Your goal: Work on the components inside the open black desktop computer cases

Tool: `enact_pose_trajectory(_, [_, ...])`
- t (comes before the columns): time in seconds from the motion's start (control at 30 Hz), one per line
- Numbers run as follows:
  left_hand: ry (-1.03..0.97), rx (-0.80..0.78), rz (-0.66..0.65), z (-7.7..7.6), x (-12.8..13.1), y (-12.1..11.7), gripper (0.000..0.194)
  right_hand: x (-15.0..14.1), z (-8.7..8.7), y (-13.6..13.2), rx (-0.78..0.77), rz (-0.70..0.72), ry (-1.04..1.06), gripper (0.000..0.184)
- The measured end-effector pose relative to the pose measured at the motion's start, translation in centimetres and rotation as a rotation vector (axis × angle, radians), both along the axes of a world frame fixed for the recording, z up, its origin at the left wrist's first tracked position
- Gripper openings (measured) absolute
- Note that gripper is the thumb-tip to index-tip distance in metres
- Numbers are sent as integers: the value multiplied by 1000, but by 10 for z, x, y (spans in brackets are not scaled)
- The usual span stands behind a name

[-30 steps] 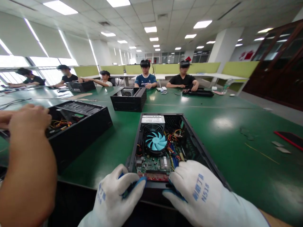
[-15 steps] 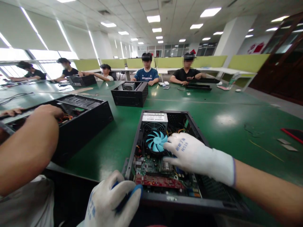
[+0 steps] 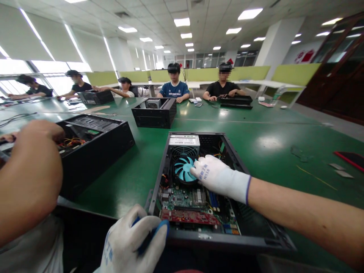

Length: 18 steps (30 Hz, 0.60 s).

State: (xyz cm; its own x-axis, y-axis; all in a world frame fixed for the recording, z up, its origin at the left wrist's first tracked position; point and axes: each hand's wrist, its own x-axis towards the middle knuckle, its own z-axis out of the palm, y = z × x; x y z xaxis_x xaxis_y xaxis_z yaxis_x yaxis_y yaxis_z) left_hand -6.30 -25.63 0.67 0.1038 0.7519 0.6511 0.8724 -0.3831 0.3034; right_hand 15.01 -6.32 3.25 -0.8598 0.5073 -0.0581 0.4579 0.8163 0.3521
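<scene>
In front of me lies a computer case (image 3: pixel 231 237) with its side off. A CPU fan (image 3: pixel 184 169) with turquoise blades and a black frame is inside it, beside the power supply (image 3: pixel 184 140). My right hand (image 3: pixel 214 174), in a white glove, has its fingers curled at the fan's right edge; its fingertips are partly hidden. Below the fan are the green motherboard (image 3: pixel 178 199) and a red expansion card (image 3: pixel 189 217). My left hand (image 3: pixel 135 240), gloved too, is closed near the case's front left corner. What it holds, if anything, is hidden.
Close on my left, a co-worker's bare arm (image 3: pixel 31 178) reaches into another open case (image 3: pixel 99 148). A third case (image 3: pixel 155 113) stands farther back on the green table (image 3: pixel 273 163). A yellow strip (image 3: pixel 317 177) and a red-edged flat object (image 3: pixel 352 160) lie at right. Several people sit opposite.
My right hand has moved slightly left and up, and its fingers have drawn in at the fan's edge. My left hand has stayed nearly still. The neighbour's arm has shifted left.
</scene>
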Motion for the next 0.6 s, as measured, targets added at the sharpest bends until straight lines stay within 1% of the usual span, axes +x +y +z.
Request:
enact_pose_trajectory(0.07, [-5,0,-3,0,0,0,14,2,-1,-1,-11,10,-6,18])
enact_pose_trajectory(0.17, [-13,-7,-3,0,0,-1,14,2,2,-3,-23,-44,-38,16])
enact_pose_trajectory(0.23, [-3,-5,-7,0,0,-2,12,0,5,-4,-19,-99,-47,25])
enact_pose_trajectory(0.3, [10,0,-14,0,-1,-3,10,-2,9,-5,-47,-144,-75,32])
enact_pose_trajectory(0.43, [7,9,-11,0,-1,-3,10,-6,15,-6,-133,-154,-138,27])
enact_pose_trajectory(0.53, [1,9,-5,-1,0,-2,9,-8,16,-6,-129,-147,-161,23])
enact_pose_trajectory(0.6, [1,6,-6,-2,0,-2,9,-9,14,-6,-127,-114,-171,20])
